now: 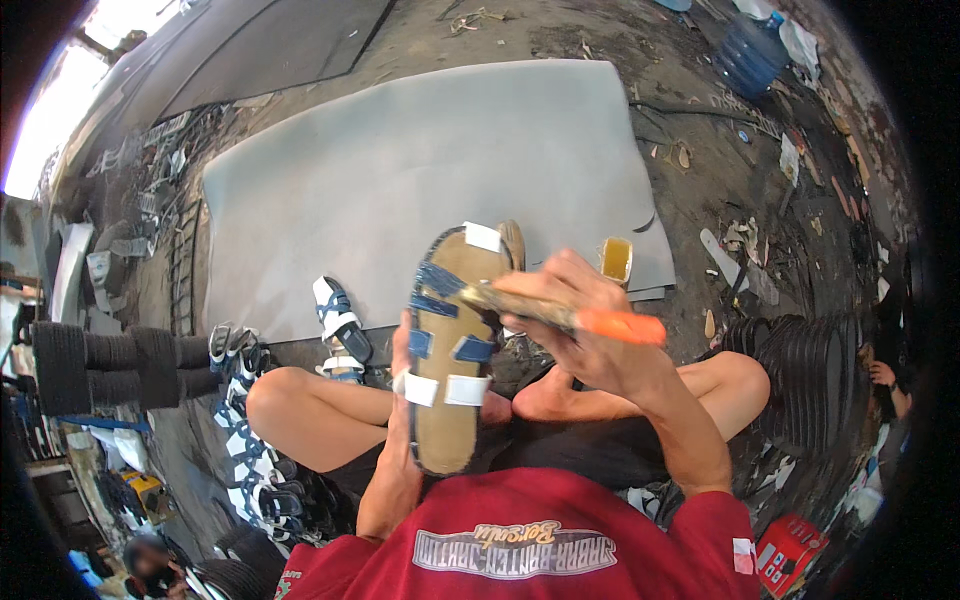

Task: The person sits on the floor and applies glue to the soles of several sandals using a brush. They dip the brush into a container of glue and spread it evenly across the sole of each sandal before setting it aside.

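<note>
My left hand (401,365) grips a sandal sole (445,430) along its left edge, holding it up in front of my lap. The sole's tan face points at me, and blue and white strap ends lie folded over it. In my right hand (590,325) is a brush with an orange handle (630,327). Its bristle end touches or hovers just over the blue strap (440,285) near the upper part of the sole. Beyond my right hand stands an open container of yellow glue-like stuff (617,260). Another sandal piece (511,243) shows partly behind the sole.
A large grey sheet (420,140) covers the ground ahead. Blue-and-white sandals (342,318) lie at its near left edge, with more heaped by my left knee (245,450). Black soles (805,385) are stacked at right. A blue water jug (752,58) stands far right; another person's hand (882,373) shows at right.
</note>
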Motion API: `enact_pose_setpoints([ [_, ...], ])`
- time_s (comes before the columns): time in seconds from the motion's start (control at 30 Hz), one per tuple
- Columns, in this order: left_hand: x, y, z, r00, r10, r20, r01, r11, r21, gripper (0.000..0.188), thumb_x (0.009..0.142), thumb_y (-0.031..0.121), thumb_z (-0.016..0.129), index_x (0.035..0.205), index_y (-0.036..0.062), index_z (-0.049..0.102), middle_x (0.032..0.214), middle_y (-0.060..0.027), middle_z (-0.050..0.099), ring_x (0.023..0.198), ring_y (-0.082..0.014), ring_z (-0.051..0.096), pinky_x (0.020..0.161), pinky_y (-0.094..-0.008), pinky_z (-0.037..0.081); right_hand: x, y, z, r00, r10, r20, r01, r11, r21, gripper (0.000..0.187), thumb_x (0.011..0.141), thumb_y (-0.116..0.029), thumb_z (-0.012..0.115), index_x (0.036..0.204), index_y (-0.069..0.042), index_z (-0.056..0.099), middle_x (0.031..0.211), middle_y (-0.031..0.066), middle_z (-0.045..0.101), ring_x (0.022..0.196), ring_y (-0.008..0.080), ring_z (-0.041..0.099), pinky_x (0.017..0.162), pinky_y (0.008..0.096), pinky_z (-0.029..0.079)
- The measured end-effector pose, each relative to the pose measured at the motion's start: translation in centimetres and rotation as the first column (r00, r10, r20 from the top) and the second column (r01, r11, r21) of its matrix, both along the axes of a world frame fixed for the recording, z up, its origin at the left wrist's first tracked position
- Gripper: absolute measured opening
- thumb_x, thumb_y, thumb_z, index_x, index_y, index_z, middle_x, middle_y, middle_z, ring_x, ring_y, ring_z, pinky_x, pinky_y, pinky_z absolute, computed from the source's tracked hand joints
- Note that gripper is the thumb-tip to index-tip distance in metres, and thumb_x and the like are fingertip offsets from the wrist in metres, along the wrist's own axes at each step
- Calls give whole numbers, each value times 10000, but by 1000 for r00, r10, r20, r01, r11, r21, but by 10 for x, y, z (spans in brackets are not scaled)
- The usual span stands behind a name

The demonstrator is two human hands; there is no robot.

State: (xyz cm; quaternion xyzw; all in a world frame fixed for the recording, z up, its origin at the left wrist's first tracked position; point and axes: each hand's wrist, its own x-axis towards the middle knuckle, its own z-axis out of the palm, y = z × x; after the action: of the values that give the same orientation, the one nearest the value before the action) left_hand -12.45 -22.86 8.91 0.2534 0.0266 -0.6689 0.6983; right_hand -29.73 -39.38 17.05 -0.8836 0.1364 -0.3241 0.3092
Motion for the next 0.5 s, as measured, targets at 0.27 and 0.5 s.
enact_pose_setpoints([
  [0.27, 2, 10, -12, 843, -158, 514, 41, 972, 231, 705, 820, 512, 817, 1331, 85, 586, 1012, -77, 712, 1015, -223, 689, 959, -407, 548, 10, 1, 3, 994, -65, 86, 57, 994, 90, 250, 979, -123, 732, 1221, -59, 727, 1116, 103, 729, 942, 235, 687, 824, 357, 532],
  [0.5, 12, 24, -44, 973, -32, 227, 16, 997, 70, 752, 947, 564, 648, 1444, 22, 492, 1240, -167, 653, 1082, -265, 684, 901, -420, 587, -17, -22, 8, 992, -104, -70, 122, 929, 350, 252, 1001, -158, 715, 1237, -69, 727, 1149, 82, 734, 1046, 236, 702, 875, 351, 552],
])
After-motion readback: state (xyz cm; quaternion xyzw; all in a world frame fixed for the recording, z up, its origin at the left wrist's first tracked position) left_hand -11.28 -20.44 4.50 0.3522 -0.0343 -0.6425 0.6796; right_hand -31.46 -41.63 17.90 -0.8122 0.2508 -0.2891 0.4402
